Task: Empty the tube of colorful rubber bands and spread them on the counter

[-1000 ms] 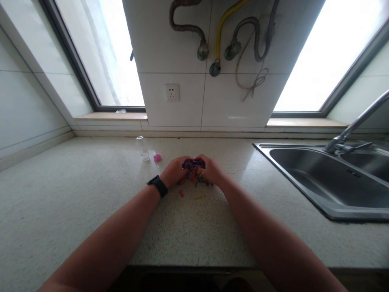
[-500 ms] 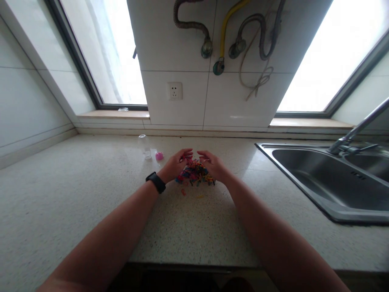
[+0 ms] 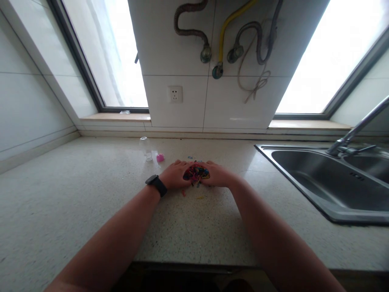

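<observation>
My left hand point(image 3: 175, 175), with a black watch point(image 3: 156, 184) on its wrist, curls around the left side of a heap of small multicoloured rubber bands point(image 3: 197, 172). My right hand point(image 3: 217, 174) cups the same heap from the right. Between them the heap is squeezed on the countertop, and fingers and thumbs hide part of it. A few stray bands lie outside the hands: one reddish band point(image 3: 183, 193) and a yellow one point(image 3: 200, 197) in front, and bluish bits point(image 3: 190, 157) behind.
Behind my left hand, a clear plastic bottle point(image 3: 146, 149) lies beside a pink cap point(image 3: 160, 157) on the speckled countertop point(image 3: 91, 190). A steel sink point(image 3: 322, 174) with a faucet point(image 3: 342, 144) is at the right. A tiled wall with an outlet point(image 3: 175, 94) rises behind.
Both hands have come down and closed in on the heap from its two sides. The rubber bands are pressed into a tighter clump, and some bits now show behind the fingers.
</observation>
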Motion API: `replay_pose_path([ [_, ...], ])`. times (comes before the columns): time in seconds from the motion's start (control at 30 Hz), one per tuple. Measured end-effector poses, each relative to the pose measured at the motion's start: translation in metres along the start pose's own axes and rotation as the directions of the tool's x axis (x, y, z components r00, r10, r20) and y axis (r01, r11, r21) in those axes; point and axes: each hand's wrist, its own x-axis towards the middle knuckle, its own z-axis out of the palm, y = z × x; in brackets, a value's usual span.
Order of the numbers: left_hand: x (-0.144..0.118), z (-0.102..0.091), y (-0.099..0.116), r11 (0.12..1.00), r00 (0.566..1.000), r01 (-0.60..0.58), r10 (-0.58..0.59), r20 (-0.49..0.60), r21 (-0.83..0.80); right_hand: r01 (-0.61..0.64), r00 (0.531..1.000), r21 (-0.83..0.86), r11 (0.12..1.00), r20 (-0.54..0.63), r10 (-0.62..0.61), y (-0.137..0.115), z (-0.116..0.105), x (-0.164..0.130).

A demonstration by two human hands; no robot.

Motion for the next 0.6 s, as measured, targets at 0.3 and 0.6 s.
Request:
replay_pose_path([
  [0.3,0.016,0.011,0.008,0.982,0.99,0.047,-0.071,-0.124,-0.185,-0.063,0.97,0.076,0.995,-0.231,0.079,0.0,0.02,0.019],
  [0.6,0.014,0.002,0.009,0.95,0.935,0.074,-0.172,-0.31,-0.303,-0.014,0.872,0.355,0.935,-0.453,0.185,0.002,0.017,0.022],
])
